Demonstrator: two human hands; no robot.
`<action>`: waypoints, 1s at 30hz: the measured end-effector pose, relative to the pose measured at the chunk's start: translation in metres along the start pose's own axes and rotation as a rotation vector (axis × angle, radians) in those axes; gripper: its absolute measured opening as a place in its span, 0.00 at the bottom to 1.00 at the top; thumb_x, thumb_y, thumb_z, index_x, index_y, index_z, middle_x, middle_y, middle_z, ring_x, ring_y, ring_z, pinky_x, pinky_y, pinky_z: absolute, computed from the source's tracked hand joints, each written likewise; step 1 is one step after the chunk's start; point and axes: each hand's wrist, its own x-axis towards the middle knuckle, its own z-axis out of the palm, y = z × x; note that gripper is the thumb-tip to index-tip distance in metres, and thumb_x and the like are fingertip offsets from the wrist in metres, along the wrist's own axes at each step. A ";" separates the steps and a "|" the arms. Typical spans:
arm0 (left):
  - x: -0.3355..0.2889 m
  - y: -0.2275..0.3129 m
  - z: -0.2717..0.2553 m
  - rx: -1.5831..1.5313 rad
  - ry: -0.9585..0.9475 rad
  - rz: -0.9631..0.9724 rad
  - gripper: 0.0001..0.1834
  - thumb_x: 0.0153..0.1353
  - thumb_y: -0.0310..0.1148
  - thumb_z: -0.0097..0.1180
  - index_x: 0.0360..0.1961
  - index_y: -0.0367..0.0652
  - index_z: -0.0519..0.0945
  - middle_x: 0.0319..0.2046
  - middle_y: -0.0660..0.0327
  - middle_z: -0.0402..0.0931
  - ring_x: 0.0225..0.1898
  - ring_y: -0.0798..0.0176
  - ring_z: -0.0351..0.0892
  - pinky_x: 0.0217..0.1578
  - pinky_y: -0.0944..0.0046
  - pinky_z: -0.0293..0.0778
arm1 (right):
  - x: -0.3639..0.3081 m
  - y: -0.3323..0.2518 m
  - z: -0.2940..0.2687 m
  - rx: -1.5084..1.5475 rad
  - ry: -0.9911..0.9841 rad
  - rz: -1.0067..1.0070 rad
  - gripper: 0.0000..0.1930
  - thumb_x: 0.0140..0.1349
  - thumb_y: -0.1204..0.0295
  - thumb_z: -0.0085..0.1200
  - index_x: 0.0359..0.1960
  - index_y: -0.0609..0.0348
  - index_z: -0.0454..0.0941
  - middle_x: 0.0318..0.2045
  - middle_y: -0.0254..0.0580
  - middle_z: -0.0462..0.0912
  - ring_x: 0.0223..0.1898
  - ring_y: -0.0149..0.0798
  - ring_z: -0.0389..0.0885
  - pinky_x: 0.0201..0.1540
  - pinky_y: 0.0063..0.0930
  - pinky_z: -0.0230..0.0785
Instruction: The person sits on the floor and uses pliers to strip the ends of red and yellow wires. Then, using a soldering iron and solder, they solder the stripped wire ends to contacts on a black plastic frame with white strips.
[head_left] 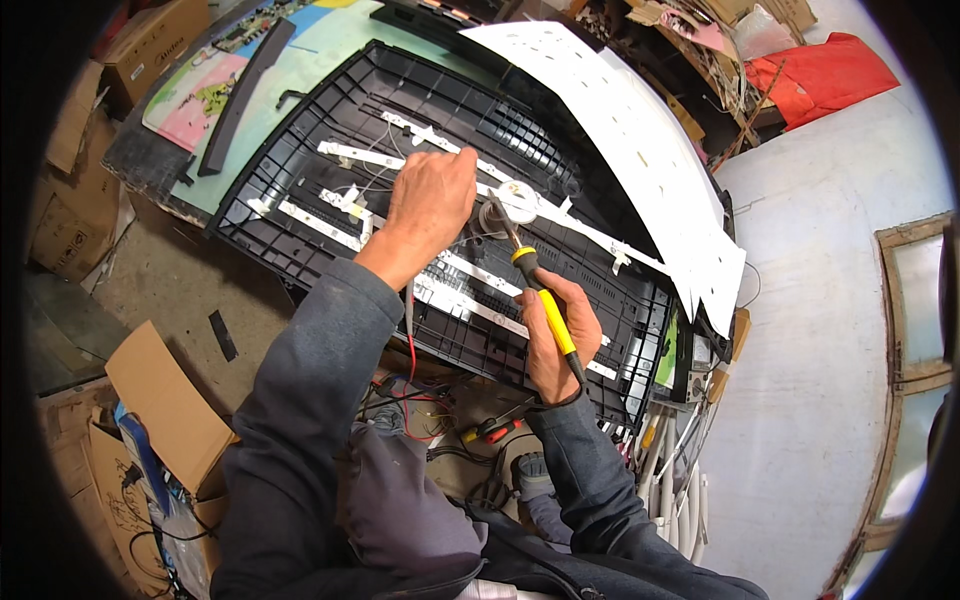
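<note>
My right hand (562,335) grips a yellow and black soldering iron (553,318), its metal tip pointing up and left. That tip is close to a white round roll (517,201) and a small grey coil (492,218) beside it. My left hand (430,200) is closed, knuckles up, over the white LED strips; what its fingers pinch is hidden. The LED strips (478,272) lie in rows across a black plastic TV back panel (340,95). Thin wires (375,178) loop among the strips left of my left hand.
A large white sheet with holes (610,125) leans over the panel's far right. A long black bar (245,95) lies on the table at left. Cardboard boxes (150,45) stand far left; an opened carton (165,400) is lower left. Red and black cables (410,400) hang below the panel.
</note>
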 end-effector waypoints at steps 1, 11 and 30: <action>0.000 0.000 0.000 -0.003 0.002 0.001 0.05 0.67 0.28 0.58 0.37 0.37 0.76 0.29 0.50 0.82 0.36 0.42 0.82 0.46 0.46 0.74 | 0.000 -0.001 0.000 0.002 0.007 -0.001 0.14 0.70 0.78 0.61 0.56 0.65 0.80 0.37 0.40 0.86 0.38 0.27 0.85 0.41 0.19 0.76; 0.006 0.017 -0.016 0.008 0.113 0.071 0.04 0.64 0.28 0.60 0.37 0.38 0.79 0.34 0.52 0.82 0.42 0.47 0.81 0.51 0.49 0.72 | -0.004 -0.023 -0.006 0.051 0.104 0.003 0.13 0.63 0.83 0.64 0.50 0.65 0.83 0.42 0.44 0.86 0.38 0.31 0.84 0.42 0.24 0.77; -0.083 0.020 -0.097 0.207 -0.108 -0.029 0.07 0.60 0.24 0.55 0.39 0.39 0.81 0.30 0.55 0.80 0.34 0.47 0.82 0.39 0.49 0.76 | -0.030 -0.040 -0.030 0.126 0.122 0.027 0.13 0.69 0.81 0.58 0.54 0.67 0.79 0.46 0.50 0.82 0.38 0.37 0.88 0.42 0.27 0.82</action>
